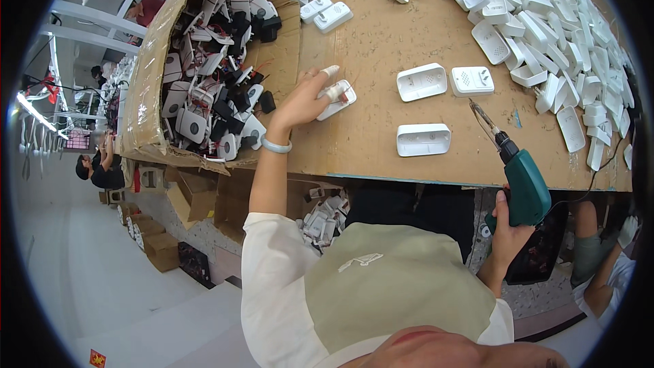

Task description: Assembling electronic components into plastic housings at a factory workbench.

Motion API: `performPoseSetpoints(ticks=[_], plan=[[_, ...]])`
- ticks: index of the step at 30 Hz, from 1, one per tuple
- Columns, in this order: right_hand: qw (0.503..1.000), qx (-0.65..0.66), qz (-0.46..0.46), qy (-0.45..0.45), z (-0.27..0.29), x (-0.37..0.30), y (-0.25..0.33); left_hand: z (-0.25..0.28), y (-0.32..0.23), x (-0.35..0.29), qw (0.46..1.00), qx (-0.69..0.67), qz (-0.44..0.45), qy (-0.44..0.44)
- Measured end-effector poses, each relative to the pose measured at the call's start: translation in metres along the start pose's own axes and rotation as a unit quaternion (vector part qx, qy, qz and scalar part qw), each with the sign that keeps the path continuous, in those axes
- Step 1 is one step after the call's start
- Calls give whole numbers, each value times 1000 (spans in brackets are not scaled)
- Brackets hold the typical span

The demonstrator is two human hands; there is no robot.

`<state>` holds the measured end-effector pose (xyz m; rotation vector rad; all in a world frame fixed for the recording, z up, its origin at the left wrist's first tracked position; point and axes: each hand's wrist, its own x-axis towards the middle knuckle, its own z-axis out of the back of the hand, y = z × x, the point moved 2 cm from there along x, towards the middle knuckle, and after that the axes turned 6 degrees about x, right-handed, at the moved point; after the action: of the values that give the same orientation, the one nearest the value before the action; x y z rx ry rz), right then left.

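Note:
My left hand (303, 103), with white wraps on its fingertips and a band at the wrist, grips a small white plastic part (345, 100) lying on the cardboard-covered table. Thin reddish wires show at this part, and the fingers hide some of it. In my right hand (509, 232) is a green soldering gun (529, 187), held by its handle at the table's front edge. Its metal tip points away from me, close to a white housing with plug pins (473, 81). Two open white shells, one farther (422, 82) and one nearer (424, 140), lie between my hands.
At the left stands a large cardboard box (146, 105) full of white and black parts with wires. White housings (545, 27) are heaped at the far right. The gun's cord (603, 174) runs along the right side. Another person's gloved hand (627, 232) shows at the right edge.

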<state>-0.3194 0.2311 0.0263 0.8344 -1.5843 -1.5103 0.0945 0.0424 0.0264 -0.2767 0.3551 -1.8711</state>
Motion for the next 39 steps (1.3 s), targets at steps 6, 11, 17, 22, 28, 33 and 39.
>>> performPoseSetpoints(ticks=[6, 11, 17, 22, 28, 33, 39], plan=[[1000, 4, -9, -7, 5, -6, 4, -30, -42, 18, 994, -70, 41, -67], [999, 17, -26, -27, 10, -12, 8, -55, -45, 8, 971, -53, 86, -217], [999, -25, -42, 22, 20, -29, -6, -52, -72, -43, 921, -196, 107, -318], [988, -83, 20, 132, 15, -30, 6, -81, -113, -93, 815, -482, 187, -262], [986, -88, 14, 144, 18, -37, 3, -94, -161, -116, 834, -474, 171, -224], [987, -82, 18, 136, 18, -39, -3, -97, -192, -95, 942, -224, 87, -233], [985, -108, 41, 129, 13, -35, -8, -109, -209, -73, 961, -61, 39, -268]])
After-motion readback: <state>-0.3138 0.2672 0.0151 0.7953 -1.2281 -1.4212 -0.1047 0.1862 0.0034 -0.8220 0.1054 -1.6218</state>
